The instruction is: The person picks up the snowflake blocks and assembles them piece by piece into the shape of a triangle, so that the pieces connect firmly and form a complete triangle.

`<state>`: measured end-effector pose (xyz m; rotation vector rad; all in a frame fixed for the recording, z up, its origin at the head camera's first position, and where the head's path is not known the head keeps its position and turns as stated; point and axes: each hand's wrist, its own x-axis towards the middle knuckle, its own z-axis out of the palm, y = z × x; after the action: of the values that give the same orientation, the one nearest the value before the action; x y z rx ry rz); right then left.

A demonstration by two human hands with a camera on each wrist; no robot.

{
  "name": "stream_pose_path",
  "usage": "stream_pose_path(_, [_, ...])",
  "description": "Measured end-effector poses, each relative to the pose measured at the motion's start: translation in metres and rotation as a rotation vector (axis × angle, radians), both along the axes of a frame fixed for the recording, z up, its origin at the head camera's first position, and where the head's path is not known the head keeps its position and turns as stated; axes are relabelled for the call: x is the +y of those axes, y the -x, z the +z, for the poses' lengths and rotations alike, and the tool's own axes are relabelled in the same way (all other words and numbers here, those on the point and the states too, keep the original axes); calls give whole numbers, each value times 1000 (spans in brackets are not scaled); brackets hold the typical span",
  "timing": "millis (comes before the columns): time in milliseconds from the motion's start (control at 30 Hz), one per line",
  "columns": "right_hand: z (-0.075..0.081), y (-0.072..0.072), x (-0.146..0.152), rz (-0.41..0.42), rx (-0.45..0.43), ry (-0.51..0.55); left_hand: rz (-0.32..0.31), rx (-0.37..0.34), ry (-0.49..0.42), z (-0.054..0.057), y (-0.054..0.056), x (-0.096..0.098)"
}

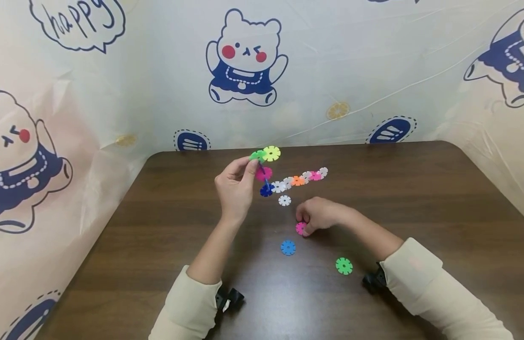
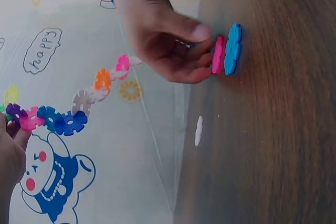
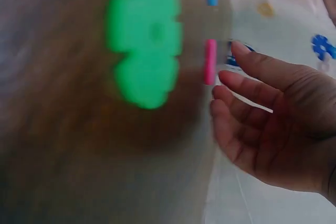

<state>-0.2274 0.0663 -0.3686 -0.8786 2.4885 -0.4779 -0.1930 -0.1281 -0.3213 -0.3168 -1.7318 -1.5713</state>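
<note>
My left hand (image 1: 237, 189) pinches the green snowflake disc (image 1: 257, 156) at one end of a chain of interlocked discs. Beside it a yellow disc (image 1: 272, 153) forms the tip; purple, pink and blue discs follow, then white ones (image 1: 279, 187), an orange disc (image 1: 298, 181) and another pink one near the far end. The chain is raised off the table in the left wrist view. My right hand (image 1: 321, 213) is over the table at a loose pink disc (image 1: 301, 228), its thumb apart from the loosely bent fingers (image 3: 236, 108). The pink disc (image 3: 210, 61) lies flat.
Loose discs lie on the brown table (image 1: 160, 226): a white one (image 1: 284, 200) below the chain, a blue one (image 1: 288, 248) nearer me, and a green one (image 1: 344, 266) by my right sleeve. A patterned sheet (image 1: 330, 61) stands behind the table.
</note>
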Motion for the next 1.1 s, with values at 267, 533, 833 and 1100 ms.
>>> stream_pose_path(267, [-6,-6,-4,-3,66,-18,-24,-9,3,-3,0,0])
stream_pose_path(533, [12,-10,12,-78,0,269,-60,-19,-2,-4,0,0])
stream_pose_path(833, [48,-18,28,-236,87,585,-101,-52,29,-5,-2,2])
stream_pose_path(1100, [65,-21,31,-335,312,841,-160,-93,64,-5,-7,6])
